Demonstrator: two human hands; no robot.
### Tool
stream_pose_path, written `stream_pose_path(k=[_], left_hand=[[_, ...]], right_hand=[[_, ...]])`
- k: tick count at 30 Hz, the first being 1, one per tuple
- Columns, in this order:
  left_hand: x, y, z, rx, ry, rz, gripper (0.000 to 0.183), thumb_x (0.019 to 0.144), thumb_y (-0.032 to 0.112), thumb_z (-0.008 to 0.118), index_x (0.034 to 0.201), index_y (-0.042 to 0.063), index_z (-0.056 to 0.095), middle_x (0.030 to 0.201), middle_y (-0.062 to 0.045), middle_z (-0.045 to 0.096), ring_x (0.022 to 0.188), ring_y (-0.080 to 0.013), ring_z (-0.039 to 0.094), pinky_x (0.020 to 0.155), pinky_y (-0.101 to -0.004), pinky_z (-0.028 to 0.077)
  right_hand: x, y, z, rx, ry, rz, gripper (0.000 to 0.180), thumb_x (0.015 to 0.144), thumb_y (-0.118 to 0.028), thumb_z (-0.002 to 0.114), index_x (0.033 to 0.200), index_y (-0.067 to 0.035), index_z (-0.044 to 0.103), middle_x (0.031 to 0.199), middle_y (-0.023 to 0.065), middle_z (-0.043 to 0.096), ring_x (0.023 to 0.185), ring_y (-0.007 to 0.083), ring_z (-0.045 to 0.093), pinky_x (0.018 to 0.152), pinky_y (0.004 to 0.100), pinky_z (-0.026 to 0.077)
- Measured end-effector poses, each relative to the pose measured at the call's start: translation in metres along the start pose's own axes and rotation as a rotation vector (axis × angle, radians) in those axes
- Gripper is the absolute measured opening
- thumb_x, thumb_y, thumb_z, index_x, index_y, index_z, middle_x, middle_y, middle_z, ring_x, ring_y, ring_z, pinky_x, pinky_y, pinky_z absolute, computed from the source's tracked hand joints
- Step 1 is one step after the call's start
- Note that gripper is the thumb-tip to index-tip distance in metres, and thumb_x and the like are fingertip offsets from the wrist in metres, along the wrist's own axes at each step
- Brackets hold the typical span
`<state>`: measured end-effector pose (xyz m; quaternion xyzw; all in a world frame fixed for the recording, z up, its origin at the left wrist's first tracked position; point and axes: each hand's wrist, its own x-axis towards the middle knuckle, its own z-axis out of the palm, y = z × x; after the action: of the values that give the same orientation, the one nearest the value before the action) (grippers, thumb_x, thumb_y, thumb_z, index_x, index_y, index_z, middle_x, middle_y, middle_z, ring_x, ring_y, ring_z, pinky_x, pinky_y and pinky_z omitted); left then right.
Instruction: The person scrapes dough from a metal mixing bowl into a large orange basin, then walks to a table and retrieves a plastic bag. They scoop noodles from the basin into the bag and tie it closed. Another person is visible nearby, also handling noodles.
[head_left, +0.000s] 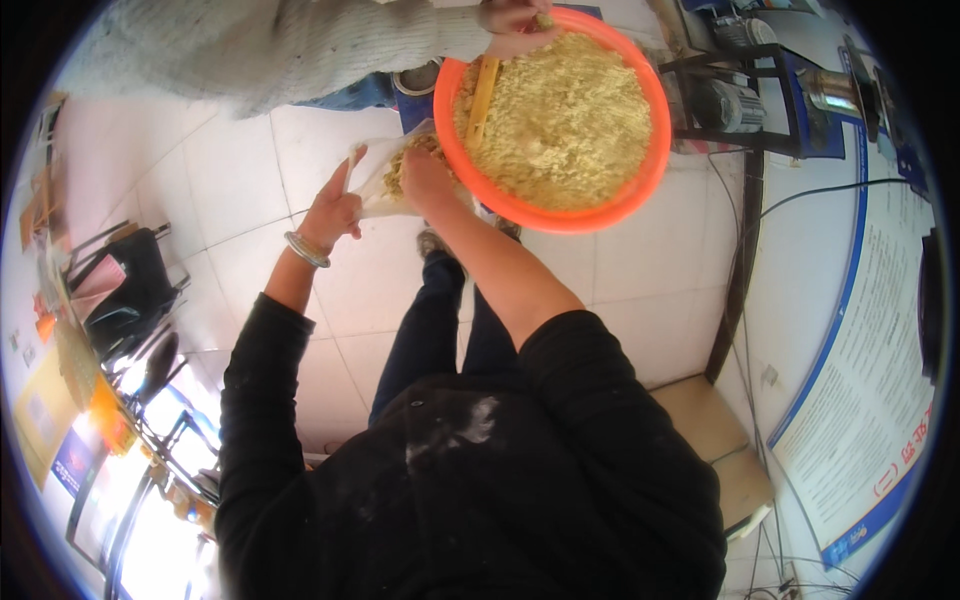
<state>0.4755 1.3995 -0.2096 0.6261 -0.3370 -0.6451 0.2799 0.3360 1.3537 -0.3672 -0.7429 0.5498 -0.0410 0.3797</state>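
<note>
My left hand (334, 211), with pale bangles at the wrist, holds the rim of a clear plastic bag (379, 176). Inside the bag is brownish, crumbly material (395, 180). My right hand (427, 178) reaches into the bag's mouth. Its fingertips are hidden, so I cannot tell whether they grasp anything. Just beyond and to the right is an orange plastic basin (660, 142), filled with pale yellow, crumbly meal (562, 127). A flat yellow strip (482, 101), perhaps wood, stands along the basin's left inner side.
Another person's hand (517, 26) is over the basin's far rim, below a grey knitted sleeve (375, 37). A machine with a motor (724, 105) stands at right. Cables (742, 247) hang along the wall by a printed board (855, 360). A black chair (124, 292) is at left.
</note>
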Motion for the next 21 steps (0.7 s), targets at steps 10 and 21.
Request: stream_pose_path(k=[10,21], left_hand=[[0.001,0.003,-0.001,0.0,-0.004,-0.044,0.074,0.077,0.0,0.04,0.149,0.015,0.027,0.059,0.005,0.042,0.044,-0.0047,0.039,0.044,-0.0219,0.046],[0.014,-0.003,0.001,0.02,0.0,0.029,0.071,0.079,-0.001,0.043,0.147,0.013,0.03,0.06,0.003,0.044,0.044,-0.0067,0.038,0.045,-0.0237,0.047]], right_hand=[[-0.051,0.011,-0.071,0.204,0.143,-0.191,0.03,0.081,-0.008,0.055,0.11,-0.01,0.062,0.114,0.0153,0.059,0.108,0.0328,0.055,0.091,0.0434,0.045],[-0.042,0.162,-0.158,-0.099,0.375,-0.022,0.033,0.078,-0.006,0.059,0.11,-0.004,0.053,0.098,0.0194,0.062,0.095,0.0343,0.06,0.077,0.0419,0.048]])
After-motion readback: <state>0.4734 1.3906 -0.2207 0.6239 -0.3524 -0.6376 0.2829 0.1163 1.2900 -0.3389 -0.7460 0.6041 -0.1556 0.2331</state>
